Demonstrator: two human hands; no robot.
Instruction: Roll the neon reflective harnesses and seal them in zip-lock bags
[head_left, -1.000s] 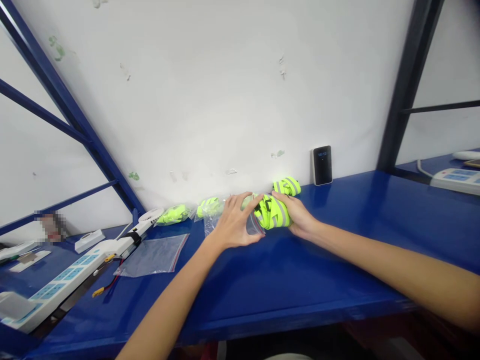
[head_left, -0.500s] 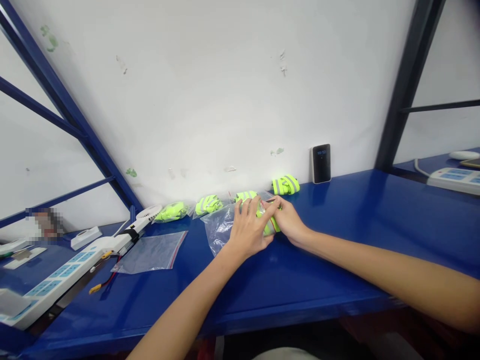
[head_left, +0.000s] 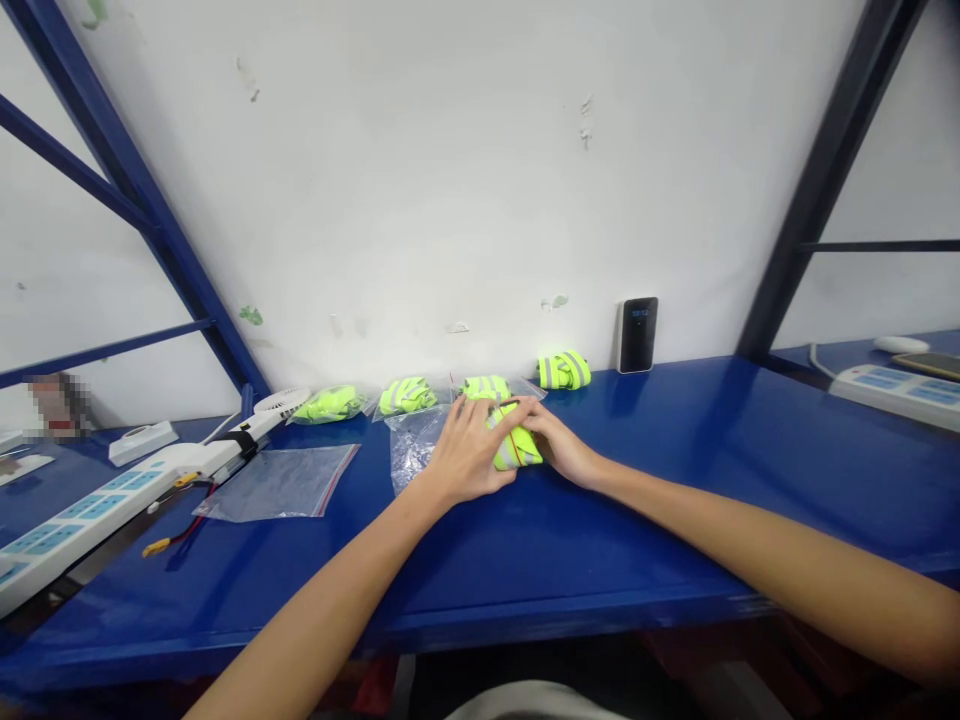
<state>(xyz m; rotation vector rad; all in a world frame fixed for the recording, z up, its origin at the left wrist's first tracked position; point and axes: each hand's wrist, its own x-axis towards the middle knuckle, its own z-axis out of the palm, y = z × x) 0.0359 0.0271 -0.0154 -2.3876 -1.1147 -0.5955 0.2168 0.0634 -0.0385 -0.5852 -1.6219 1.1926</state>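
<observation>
A rolled yellow-green reflective vest (head_left: 520,450) with silver stripes lies between my two hands, partly in a clear zip bag (head_left: 414,440) that spreads out to the left. My left hand (head_left: 471,448) curls over the bag and the near end of the roll. On the other side, my right hand (head_left: 564,442) closes around the roll's right end, its fingertips meeting the left fingers near the red zip line. The fingers hide much of the bag's mouth. Behind them sits another rolled vest (head_left: 486,387), and a striped one (head_left: 564,370) rests farther right by the wall.
Two bagged vests (head_left: 406,395) (head_left: 330,404) lie along the wall at left. A flat zip bag (head_left: 281,482) is nearer me, beside a long power strip (head_left: 112,510) and a yellow-ended cable (head_left: 157,546). A black-fronted device (head_left: 637,335) stands against the wall on the blue table (head_left: 675,560).
The camera view has shifted slightly. My left hand has slid along the roll, exposing more of the yellow-green vest, and my right hand has turned lower around its right end.
</observation>
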